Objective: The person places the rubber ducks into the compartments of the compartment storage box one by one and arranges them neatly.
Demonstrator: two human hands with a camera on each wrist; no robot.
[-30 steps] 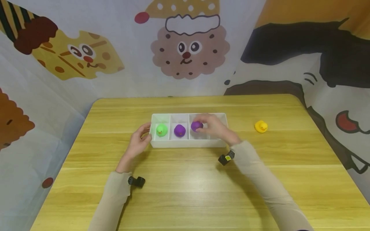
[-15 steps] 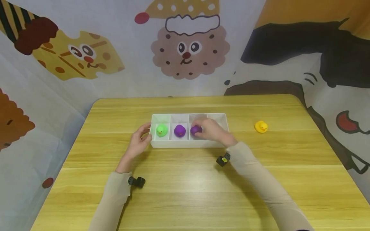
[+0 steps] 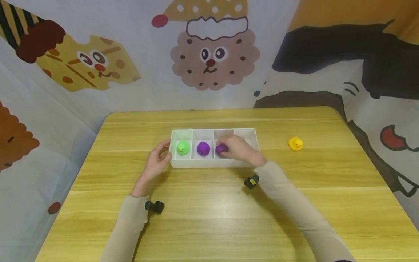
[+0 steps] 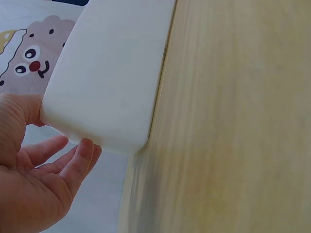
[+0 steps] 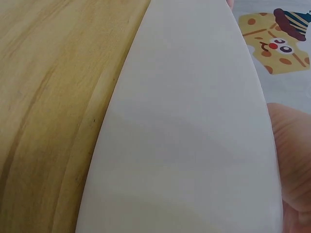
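A white divided box (image 3: 212, 163) stands on the table. Its left compartment holds a green rubber duck (image 3: 183, 148), and a purple rubber duck (image 3: 203, 149) sits in the one beside it. My right hand (image 3: 240, 148) reaches down into the third compartment and pinches another purple duck (image 3: 221, 149), partly hidden by the fingers. At the box's left end my left hand (image 3: 158, 160) touches the wall and rim corner with relaxed fingers and thumb, as the left wrist view also shows. In the right wrist view the box wall hides the right fingers.
A yellow rubber duck (image 3: 296, 143) sits on the wooden table (image 3: 203, 218), right of the box. The fourth compartment lies partly under my right hand. Behind the table hangs a printed cloth (image 3: 147, 98) with cartoon figures.
My right hand has lowered the purple duck deeper into the third compartment, shifting slightly toward the front. My left hand stays at the box's left end.
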